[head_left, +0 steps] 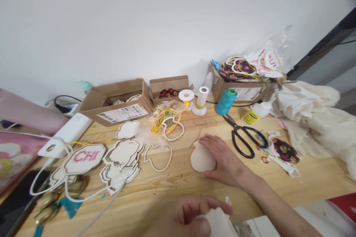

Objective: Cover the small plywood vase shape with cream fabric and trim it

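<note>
My right hand (226,163) spans a pale, flat pouch-shaped cutout (202,160) lying on the wooden table, fingers at its top edge and thumb at its lower edge. Low in front, my left hand (189,216) pinches a white piece (219,224) with a ragged edge; whether it is paper or cloth I cannot tell. Left of the pale cutout lies a thin outline frame (158,158) of similar shape, and another frame (174,129) rests farther back. Black-handled scissors (241,137) lie to the right of my right hand.
Cardboard boxes (119,113) stand along the wall, one (236,90) heaped with fabric pieces. Thread cones (226,102) and a glue bottle (256,113) stand near the back. Stacked cutouts (122,159) and a white cable (89,197) lie left; crumpled cream cloth (314,118) is at right.
</note>
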### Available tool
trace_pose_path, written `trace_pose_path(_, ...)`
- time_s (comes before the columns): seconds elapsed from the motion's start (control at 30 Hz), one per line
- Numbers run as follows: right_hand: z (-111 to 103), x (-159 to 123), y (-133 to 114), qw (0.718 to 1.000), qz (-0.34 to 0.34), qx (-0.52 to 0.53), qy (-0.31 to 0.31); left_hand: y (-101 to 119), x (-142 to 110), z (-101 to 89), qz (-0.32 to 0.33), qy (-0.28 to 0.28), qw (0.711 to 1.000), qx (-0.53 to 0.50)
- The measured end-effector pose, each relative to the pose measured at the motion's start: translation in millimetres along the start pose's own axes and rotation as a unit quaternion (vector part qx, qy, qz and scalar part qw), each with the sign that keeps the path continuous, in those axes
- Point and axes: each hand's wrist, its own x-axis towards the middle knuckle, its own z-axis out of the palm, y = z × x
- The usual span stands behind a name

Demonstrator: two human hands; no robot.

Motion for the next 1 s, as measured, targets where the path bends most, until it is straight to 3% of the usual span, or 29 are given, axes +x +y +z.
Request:
trace_pose_path(0.13,-11,13,1,0.998,0.021,0.064,-0.015,-3,2,0.1,0.006,-0.007,1.000,0.009)
trace_pose_path(0.27,-15,47,6,0.996,-0.029,0.070,-0.042,0,1,2.9,0.009,-0.016,1.000,-0.001)
trace_pose_path(0.33,-12,62,11,0.997,-0.024,0.076,-0.005,5,0,4.0,0.019,-0.004,1.000,-0.015)
trace_pose_path(0.43,-8,68,12,0.981,0.033,0.159,0.106,14,0,1.5,0.034,0.034,0.998,-0.037)
trace_pose_path(0.47,-8,63,8,0.969,0.055,0.213,0.115,16,0,-0.6,0.041,0.053,0.997,-0.050)
trace_pose_path(0.53,-9,44,-6,0.928,0.094,0.357,0.050,19,2,-5.3,0.051,0.085,0.992,-0.081)
trace_pose_path(0.63,-10,6,-34,0.813,0.152,0.553,-0.103,22,4,-10.6,0.067,0.129,0.984,-0.106)
trace_pose_path(0.73,-9,-23,-52,0.728,0.229,0.633,-0.126,27,4,-13.4,0.100,0.183,0.977,-0.048)
trace_pose_path(0.87,-7,-34,-60,0.708,0.307,0.636,0.005,32,5,-21.3,0.092,0.237,0.964,0.073)
trace_pose_path(1.0,-1,-32,-66,0.708,0.325,0.614,0.128,29,3,-24.7,0.066,0.285,0.950,0.107)
